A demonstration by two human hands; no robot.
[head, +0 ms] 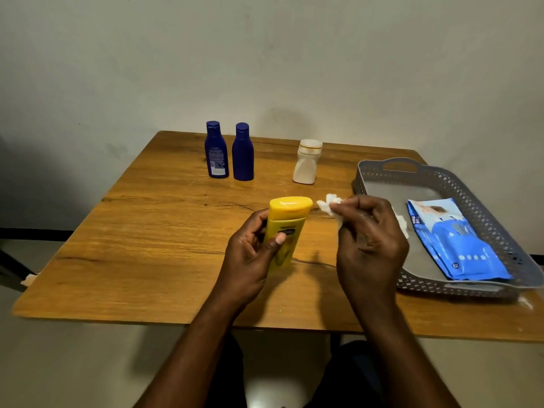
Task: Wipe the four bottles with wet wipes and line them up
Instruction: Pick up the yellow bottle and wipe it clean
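I am on the wiping step, and the yellow bottle (287, 228) is the one in hand. My left hand (250, 260) holds it up over the middle of the table (147, 231), fingers curled round its body and thumb pressed on the front, cap pointing to 12 o'clock. My right hand (371, 240) sits at 3 o'clock from the bottle and pinches a scrunched white wet wipe (329, 205). The wipe is near the cap but not touching it.

At 11 o'clock the two blue bottles (229, 151) stand side by side. At 1 o'clock the white bottle (307, 161) stands alone, a gap away from them. At 3 o'clock the grey tray (482, 187) holds the blue wipes pack (459, 242).

Next I think the wipe must come over to the yellow bottle and rub it all round, while my left hand turns it. Then it should go stand with the others.
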